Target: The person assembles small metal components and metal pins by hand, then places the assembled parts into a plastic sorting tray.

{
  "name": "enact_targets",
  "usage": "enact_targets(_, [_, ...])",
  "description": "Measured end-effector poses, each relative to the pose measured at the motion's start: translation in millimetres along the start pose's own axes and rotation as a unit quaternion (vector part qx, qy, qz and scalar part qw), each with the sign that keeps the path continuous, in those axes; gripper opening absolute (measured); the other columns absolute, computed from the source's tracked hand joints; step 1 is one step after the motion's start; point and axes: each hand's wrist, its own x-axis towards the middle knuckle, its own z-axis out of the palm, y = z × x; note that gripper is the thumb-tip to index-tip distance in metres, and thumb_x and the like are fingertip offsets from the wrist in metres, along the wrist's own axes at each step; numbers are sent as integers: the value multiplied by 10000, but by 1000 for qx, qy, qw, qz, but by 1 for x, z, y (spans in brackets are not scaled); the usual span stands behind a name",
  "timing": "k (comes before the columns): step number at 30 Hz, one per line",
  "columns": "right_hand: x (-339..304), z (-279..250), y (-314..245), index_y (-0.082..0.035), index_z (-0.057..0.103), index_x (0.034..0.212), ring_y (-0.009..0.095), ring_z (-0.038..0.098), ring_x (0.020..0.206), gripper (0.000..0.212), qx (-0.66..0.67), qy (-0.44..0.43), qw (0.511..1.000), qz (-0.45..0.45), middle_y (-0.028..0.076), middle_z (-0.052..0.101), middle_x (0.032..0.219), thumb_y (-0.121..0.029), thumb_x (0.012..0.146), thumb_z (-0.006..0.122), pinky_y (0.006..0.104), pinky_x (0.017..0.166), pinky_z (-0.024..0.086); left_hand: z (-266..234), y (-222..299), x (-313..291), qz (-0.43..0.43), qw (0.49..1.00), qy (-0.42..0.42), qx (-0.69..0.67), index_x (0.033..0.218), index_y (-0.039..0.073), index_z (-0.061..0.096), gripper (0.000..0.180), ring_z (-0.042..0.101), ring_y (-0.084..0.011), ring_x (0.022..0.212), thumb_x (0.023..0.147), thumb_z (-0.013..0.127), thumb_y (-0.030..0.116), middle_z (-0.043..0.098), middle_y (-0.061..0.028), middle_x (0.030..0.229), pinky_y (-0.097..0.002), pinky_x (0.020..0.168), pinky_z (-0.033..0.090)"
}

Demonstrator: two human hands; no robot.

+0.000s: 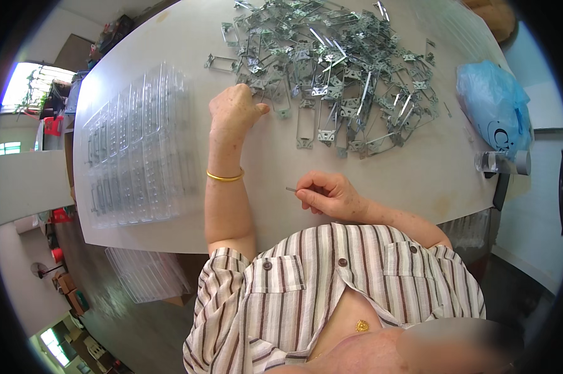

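Note:
A large heap of silvery metal brackets (pixel 331 68) with thin rectangular wire frames lies on the white table (pixel 275 218). At the heap's left edge is my left hand (pixel 235 109). Its fingers curl inward and the thumb points right; whatever they may hold is hidden beneath the hand. Closer to my body, my right hand (pixel 332 194) is closed, pinching a small thin metal piece (pixel 291 189) between thumb and fingers. Only a short grey end of that piece sticks out leftward.
Stacked clear plastic trays (pixel 138 143), some compartments containing metal parts, stand at the left. A blue plastic bag (pixel 493 103) and a clear bottle lying on its side (pixel 503 163) are at the right edge. More clear trays (pixel 147 274) sit below the table's left front edge.

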Motion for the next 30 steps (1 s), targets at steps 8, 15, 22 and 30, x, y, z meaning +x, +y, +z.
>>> enact_targets(8, [0, 0, -2, -65, 619, 1000, 40, 557, 610, 40, 7, -7, 1000, -7, 1, 629, 757, -95, 975, 612, 199, 531, 458, 8, -7, -1, 38, 997, 72, -8, 804, 12, 592, 372, 637, -356, 767, 744, 785, 324, 661, -172, 776, -414, 697, 489])
enact_targets(15, [0, -1, -1, -57, 616, 998, 46, 564, 624, 46, 6, -11, 1000, -6, 13, 632, 769, -96, 980, 602, 204, 533, 464, -7, 4, -5, 11, 994, 101, -47, 853, -5, 537, 321, 635, -358, 727, 756, 729, 233, 633, -178, 743, -427, 672, 489])
enact_targets(22, [-3, -3, -1, -49, 617, 1000, 55, 575, 645, 58, 28, -24, 999, -3, 12, 630, 784, -102, 980, 602, 212, 558, 475, -10, 32, -18, 103, 842, -2, -530, 858, 28, 464, 301, 644, -161, 630, 828, 744, 136, 604, -76, 702, -299, 546, 539])
enact_targets(30, [-16, -17, -20, -34, 620, 1005, 88, 611, 728, 81, -34, 36, 992, -118, 21, 642, 835, -96, 957, 641, 239, 631, 499, 25, 46, -61, 145, 687, -135, -699, 879, 52, 461, 231, 641, -144, 624, 961, 639, 174, 625, -91, 766, -259, 529, 520])
